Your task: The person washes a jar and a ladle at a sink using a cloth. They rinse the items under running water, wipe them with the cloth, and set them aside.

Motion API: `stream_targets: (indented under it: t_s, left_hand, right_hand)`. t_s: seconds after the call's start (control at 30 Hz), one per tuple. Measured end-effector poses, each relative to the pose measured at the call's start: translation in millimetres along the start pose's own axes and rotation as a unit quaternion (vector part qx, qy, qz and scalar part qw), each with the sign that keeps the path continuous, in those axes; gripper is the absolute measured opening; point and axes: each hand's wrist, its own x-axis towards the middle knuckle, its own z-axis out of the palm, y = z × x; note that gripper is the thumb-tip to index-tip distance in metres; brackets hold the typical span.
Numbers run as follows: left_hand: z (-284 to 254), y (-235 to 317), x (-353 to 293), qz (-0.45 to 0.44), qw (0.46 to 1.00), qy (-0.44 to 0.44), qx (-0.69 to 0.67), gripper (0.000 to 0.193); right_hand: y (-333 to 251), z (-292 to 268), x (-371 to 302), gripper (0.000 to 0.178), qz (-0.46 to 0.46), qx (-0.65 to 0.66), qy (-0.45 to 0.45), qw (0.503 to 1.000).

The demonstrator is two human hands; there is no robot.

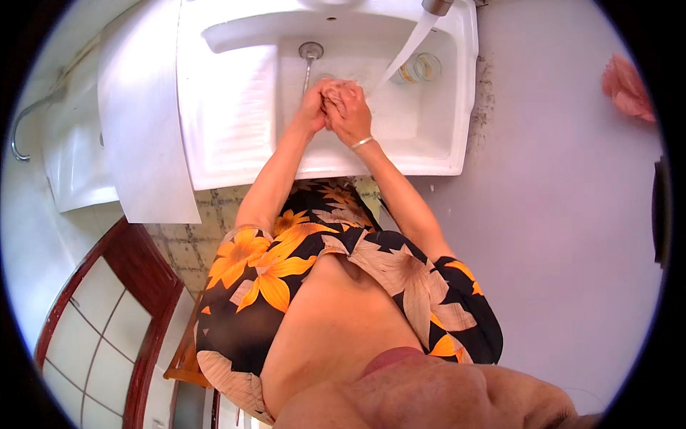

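Observation:
Over the basin of the white sink point(449, 154), my left hand point(314, 107) and my right hand point(350, 114) are pressed together with fingers curled. Whatever lies between them is hidden; a pinkish patch at the top blends with the fingers. A light bracelet circles my right wrist. Just to the right, a stream of water point(411, 48) runs down from the metal tap point(436, 6). Beside the stream, a clear glass point(428, 66) with yellow marks lies in the basin, apart from my hands.
The sink's ribbed washboard point(239, 114) slopes at the left of the basin. Behind my hands is a metal drain fitting point(311, 50). A white panel point(143, 121) stands along the left side. A pink cloth point(629, 87) hangs or lies at the far right.

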Motion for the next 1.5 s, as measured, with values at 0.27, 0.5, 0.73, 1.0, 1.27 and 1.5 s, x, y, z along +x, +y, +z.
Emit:
stream_targets:
  t_s: [0.27, 0.5, 0.73, 1.0, 1.27, 1.5]
  left_hand:
    - [-5.2, -10.6, -51.4, 0.005, 0.999, -0.005, -0.035, 0.045]
    - [-51.4, 16.3, -49.0, 0.074, 0.987, 0.123, 0.077, 0.039]
    - [-36.6, 8.3, -22.5, 0.059, 0.951, 0.133, 0.271, 0.04]
    - [-11.3, -2.9, 0.9, 0.052, 0.996, 0.068, -0.004, 0.036]
    - [-29.7, 1.8, -22.4, 0.029, 0.98, 0.08, 0.18, 0.038]
    - [-1.7, 8.3, -13.2, -0.041, 0.983, 0.038, 0.177, 0.026]
  right_hand:
    - [32.3, 41.0, 45.2, 0.027, 0.225, -0.173, -0.079, 0.956]
    - [27.4, 51.2, -2.3, 0.027, 0.246, 0.185, -0.018, 0.951]
    - [8.4, 56.3, -13.8, 0.027, 0.234, 0.41, 0.018, 0.881]
    - [39.2, 25.7, 7.8, 0.028, -0.055, 0.175, -0.199, 0.963]
    - [0.8, 41.2, 5.9, 0.042, 0.07, -0.13, -0.202, 0.968]
    - [51.1, -49.9, -12.3, 0.041, 0.109, -0.441, -0.404, 0.794]
